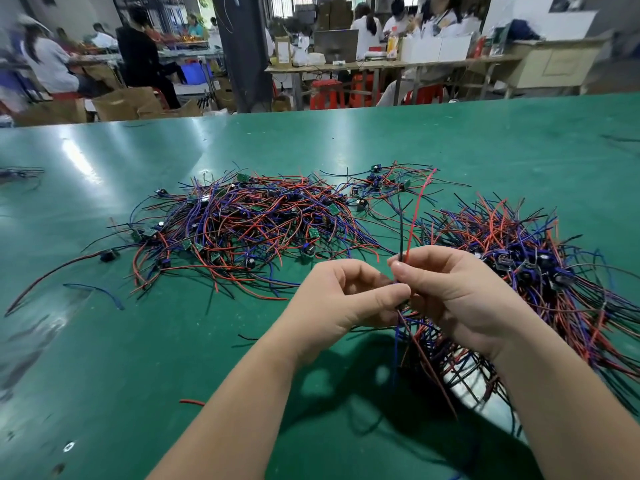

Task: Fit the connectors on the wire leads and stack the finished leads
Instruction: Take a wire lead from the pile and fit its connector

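Red and black leads [414, 216] pinched by left hand [332, 303] and right hand [460, 299].

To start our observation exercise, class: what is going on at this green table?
A person works over a green table, pinching one wire lead with both hands. The right hand holds it where its red and black strands rise upward; the left hand pinches it just below. A tangled pile of leads lies ahead on the left, and a second pile lies to the right, partly under the right hand.

Green table [138, 341] under tangled wire leads [242, 223]
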Motion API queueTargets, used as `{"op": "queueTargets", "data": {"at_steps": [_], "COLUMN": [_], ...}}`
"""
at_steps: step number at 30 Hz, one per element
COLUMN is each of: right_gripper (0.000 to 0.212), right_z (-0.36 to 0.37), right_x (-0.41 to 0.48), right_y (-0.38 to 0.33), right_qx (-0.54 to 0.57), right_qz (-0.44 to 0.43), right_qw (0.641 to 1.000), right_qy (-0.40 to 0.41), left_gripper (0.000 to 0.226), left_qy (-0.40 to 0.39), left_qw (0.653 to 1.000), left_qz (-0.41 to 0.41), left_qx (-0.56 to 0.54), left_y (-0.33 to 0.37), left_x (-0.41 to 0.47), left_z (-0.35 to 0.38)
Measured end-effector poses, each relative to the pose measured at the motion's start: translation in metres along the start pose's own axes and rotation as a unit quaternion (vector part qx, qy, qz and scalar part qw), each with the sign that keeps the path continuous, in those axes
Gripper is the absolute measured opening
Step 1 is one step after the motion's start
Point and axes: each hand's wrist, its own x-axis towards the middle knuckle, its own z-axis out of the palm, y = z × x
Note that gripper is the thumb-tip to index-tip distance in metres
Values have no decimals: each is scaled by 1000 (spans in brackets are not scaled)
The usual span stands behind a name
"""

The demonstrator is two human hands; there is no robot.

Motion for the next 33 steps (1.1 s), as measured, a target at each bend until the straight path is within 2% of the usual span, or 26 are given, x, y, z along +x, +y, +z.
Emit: {"op": "queueTargets", "data": {"at_steps": [3,6,10,14,20,23,24,26,28,30,31,33], "right_gripper": [3,2,11,10,17,15,15,30,50,58,52,21], "right_z": [0,-1,-7,-25,-23,-21,-20,-21,-22,-21,-18,-13], "right_x": [2,3,4,4,3,0,0,0,2,4,4,3], "right_y": [0,-1,-8,-20,-18,-20,-20,-21,-21,-18,-15,-8], "right_qx": [-5,-14,11,63,73,87,90,101,100,52,18,-55], "right_qz": [-27,-31,-44,-81,-105,-108,-103,-79,-50,-20,-9,-17], "right_qw": [999,998,992,980,982,981,979,978,984,993,996,997], "right_qy": [30,59,114,169,137,139,149,162,136,102,89,43], "left_gripper": [19,5,6,15,10,20,22,25,23,19,19,21], "left_qy": [34,23,-50,-148,-185,-205,-220,-274,-331,-341,-323,-246], "left_qw": [999,998,997,984,973,968,965,952,934,929,931,936], "left_qz": [-17,-42,-63,-103,-137,-146,-145,-140,-123,-65,-28,25], "left_qx": [-5,-27,-11,-2,2,-1,3,2,-50,-128,-168,-251], "left_y": [-4,-3,2,4,8,10,10,10,10,8,7,6], "left_x": [2,3,-1,-7,-9,-10,-11,-13,-14,-13,-11,-5], "left_z": [3,3,-6,-9,-14,-19,-19,-19,-19,-20,-19,-15]}}
